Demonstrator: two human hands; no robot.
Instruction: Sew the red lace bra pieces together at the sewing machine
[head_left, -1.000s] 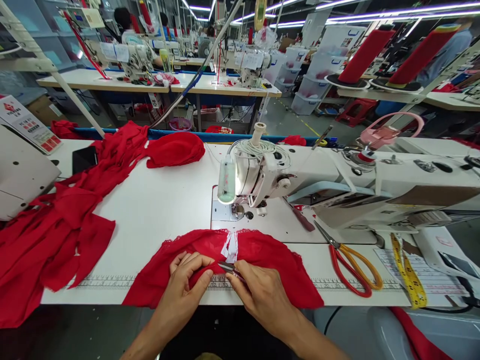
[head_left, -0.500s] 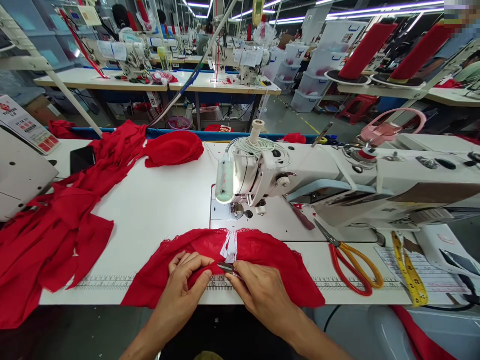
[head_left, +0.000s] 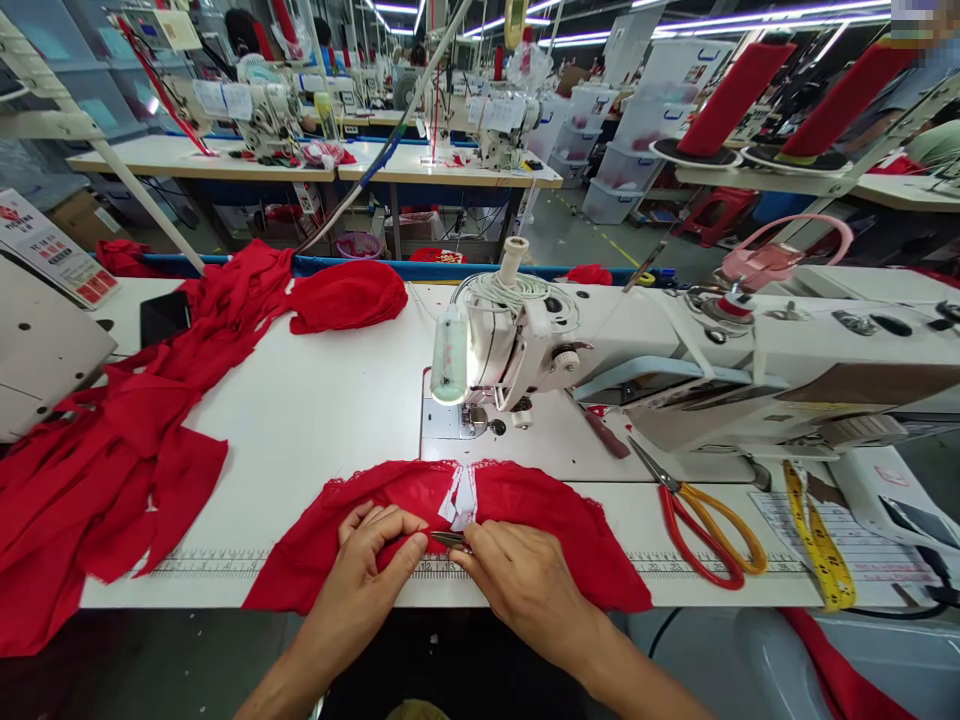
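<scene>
A red lace-edged garment (head_left: 551,510) lies across the table's front edge, with white labels (head_left: 460,496) at its middle. My left hand (head_left: 375,555) pinches the red fabric between thumb and fingers, just left of the labels. In my right hand (head_left: 517,575) is a small pair of metal thread snips (head_left: 450,539); the blades point left, at the pinched fabric by my left fingertips. My right fingers hide most of the snips' body. Beyond the garment stands the white sewing machine (head_left: 600,335), its needle plate (head_left: 446,420) bare of cloth.
Orange-and-red-handled scissors (head_left: 709,520) and a yellow tape measure (head_left: 817,545) lie at right. A heap of red fabric (head_left: 142,420) covers the table's left side, beside a black phone (head_left: 165,318). A folded red piece (head_left: 349,297) rests behind. Thread cones (head_left: 739,100) stand above right.
The snips have shifted slightly left and down, and their blades look closer together. The labels have spread a little. My left hand keeps its pinch in almost the same spot.
</scene>
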